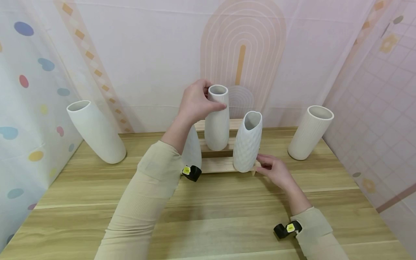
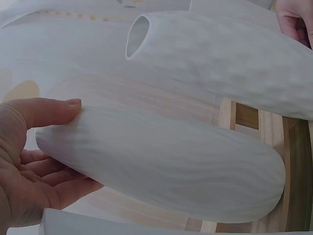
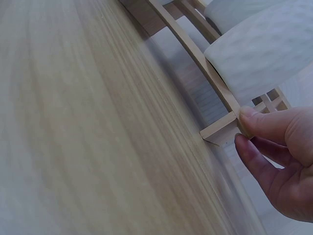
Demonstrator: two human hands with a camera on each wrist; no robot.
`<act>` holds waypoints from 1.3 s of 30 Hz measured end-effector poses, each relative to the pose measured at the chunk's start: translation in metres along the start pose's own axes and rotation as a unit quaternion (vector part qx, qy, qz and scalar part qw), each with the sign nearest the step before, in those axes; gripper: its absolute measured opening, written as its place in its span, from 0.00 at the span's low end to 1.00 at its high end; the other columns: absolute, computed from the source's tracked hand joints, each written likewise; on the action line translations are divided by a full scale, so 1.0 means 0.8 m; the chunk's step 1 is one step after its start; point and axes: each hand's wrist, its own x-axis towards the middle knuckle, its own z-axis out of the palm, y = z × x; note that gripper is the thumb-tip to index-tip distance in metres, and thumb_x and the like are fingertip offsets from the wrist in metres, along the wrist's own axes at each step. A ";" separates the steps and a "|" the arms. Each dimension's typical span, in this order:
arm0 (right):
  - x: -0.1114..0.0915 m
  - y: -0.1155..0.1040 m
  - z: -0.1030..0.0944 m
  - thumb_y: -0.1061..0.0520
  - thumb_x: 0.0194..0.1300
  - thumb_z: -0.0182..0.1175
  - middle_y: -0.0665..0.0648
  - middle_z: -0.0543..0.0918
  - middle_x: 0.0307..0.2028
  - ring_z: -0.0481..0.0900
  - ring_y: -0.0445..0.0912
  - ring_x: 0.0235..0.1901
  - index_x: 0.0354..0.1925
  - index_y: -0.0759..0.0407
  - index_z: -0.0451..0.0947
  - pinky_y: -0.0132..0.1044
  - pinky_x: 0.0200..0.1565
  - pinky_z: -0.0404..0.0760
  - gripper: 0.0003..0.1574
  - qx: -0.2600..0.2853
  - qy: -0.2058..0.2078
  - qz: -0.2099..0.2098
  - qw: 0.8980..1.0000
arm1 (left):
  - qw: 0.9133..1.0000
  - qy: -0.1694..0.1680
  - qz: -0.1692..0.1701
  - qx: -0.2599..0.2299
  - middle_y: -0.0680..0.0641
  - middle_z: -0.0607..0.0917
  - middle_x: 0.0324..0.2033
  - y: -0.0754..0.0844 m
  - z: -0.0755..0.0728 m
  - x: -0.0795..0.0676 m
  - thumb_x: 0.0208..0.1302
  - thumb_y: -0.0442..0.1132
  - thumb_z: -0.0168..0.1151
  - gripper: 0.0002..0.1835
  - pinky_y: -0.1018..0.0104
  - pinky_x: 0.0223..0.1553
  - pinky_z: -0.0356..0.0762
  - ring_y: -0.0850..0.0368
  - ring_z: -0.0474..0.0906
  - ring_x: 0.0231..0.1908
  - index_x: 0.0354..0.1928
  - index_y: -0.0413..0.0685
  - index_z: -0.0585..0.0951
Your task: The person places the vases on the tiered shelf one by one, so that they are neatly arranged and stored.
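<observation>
My left hand grips a tall white vase near its rim, thumb in front and fingers behind. That vase has a wavy grooved surface and stands upright at the middle step of a tiered wooden rack. On the front step, to the right, is a white vase with a dimpled diamond pattern and a notched rim. My right hand pinches the rack's front right corner between thumb and fingers, as the right wrist view shows. Another white vase at the rack's left is partly hidden behind my left forearm.
A smooth white vase stands on the wooden table to the left of the rack. A ribbed white vase stands to the right. A patterned curtain hangs behind the table and along both sides.
</observation>
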 end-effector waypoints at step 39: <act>0.002 0.003 -0.001 0.65 0.64 0.67 0.69 0.75 0.61 0.78 0.60 0.52 0.59 0.71 0.76 0.51 0.52 0.79 0.26 0.004 -0.001 0.006 1.000 | 0.999 -0.024 -0.015 -0.019 0.45 0.83 0.53 -0.009 -0.032 -0.015 0.53 0.43 0.78 0.37 0.59 0.53 0.78 0.53 0.80 0.53 0.64 0.43 0.73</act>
